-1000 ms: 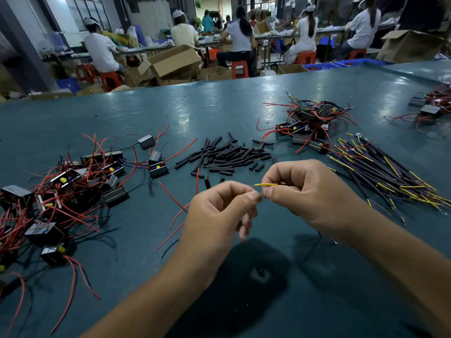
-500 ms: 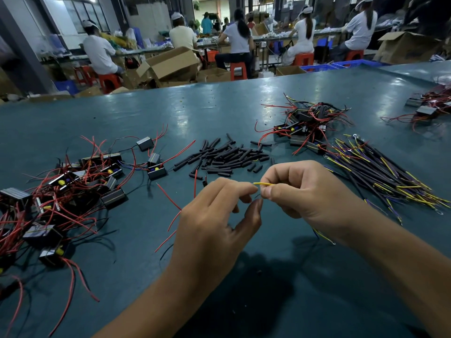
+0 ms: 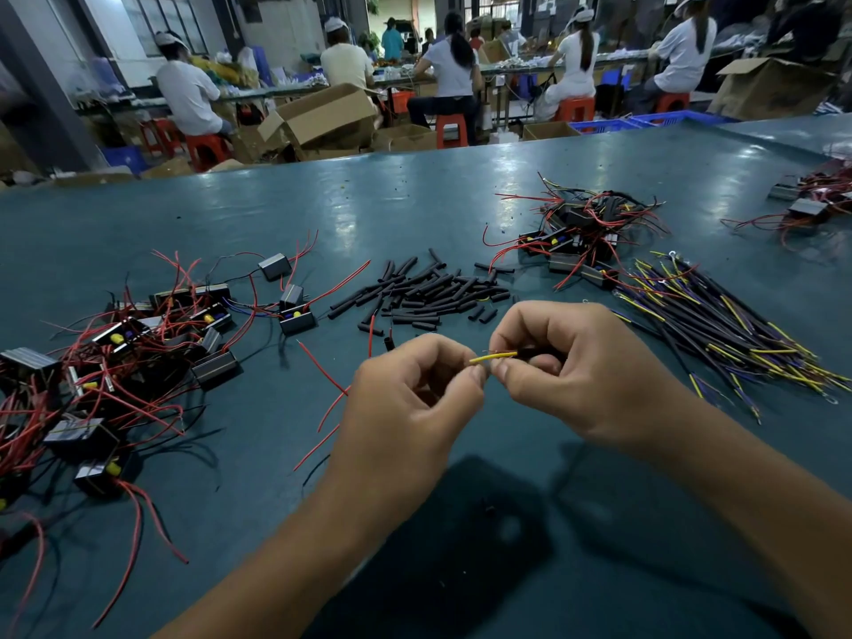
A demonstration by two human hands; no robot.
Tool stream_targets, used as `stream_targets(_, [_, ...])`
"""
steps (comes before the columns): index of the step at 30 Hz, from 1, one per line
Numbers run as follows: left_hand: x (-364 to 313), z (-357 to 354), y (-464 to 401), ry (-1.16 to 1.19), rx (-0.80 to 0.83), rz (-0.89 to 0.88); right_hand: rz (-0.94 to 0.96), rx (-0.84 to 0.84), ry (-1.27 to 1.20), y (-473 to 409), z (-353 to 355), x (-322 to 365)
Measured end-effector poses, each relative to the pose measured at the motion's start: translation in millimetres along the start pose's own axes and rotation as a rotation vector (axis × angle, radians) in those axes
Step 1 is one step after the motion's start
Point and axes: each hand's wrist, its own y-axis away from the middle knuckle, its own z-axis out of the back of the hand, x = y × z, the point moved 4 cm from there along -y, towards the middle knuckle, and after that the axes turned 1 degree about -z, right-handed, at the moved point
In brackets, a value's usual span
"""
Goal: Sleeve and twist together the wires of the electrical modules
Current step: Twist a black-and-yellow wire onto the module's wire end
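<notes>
A: What do the hands show?

B: The left hand point(image 3: 405, 403) and right hand point(image 3: 567, 362) meet above the green table point(image 3: 415, 214). Half a second ago the left fingers were lifted and loose, clear of the wire; now forefinger and thumb are closed again at the tip of the yellow wire point(image 3: 492, 357). The right hand pinches the same wire farther along, where it enters what appears to be a black sleeve mostly hidden under the fingers.

A: What does that mean for the task?

B: Probably a fresh grip between turns: the join is still being twisted and is not yet covered. Whether a red lead point(image 3: 322, 371) is caught in the pinch cannot be told; the bare strands are too fine to see.

A: And the stock, largest first?

B: At left, a heap of modules point(image 3: 138, 343) with red leads. At right, a fan of sleeved wires point(image 3: 719, 325), just beside a smaller heap of modules point(image 3: 585, 237). Between them, beyond the hands, loose black sleeves point(image 3: 433, 292). The yellow wire is smallest.
</notes>
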Motion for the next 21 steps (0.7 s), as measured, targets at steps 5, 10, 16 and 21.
stream_targets(5, [11,-11,3,0.769,0.306,0.698,0.056,-0.031,0.091,2,-2,0])
stream_targets(10, [6,3,-3,0.259,0.082,0.202,-0.061,-0.068,-0.092,-2,0,-9])
stream_targets(16, [-3,13,-1,-0.004,-0.118,-0.136,-0.211,-0.128,-0.245,-4,3,-13])
stream_targets(21, [-16,4,6,-0.486,-0.140,-0.576,-0.255,-0.085,-0.331,-3,-1,-11])
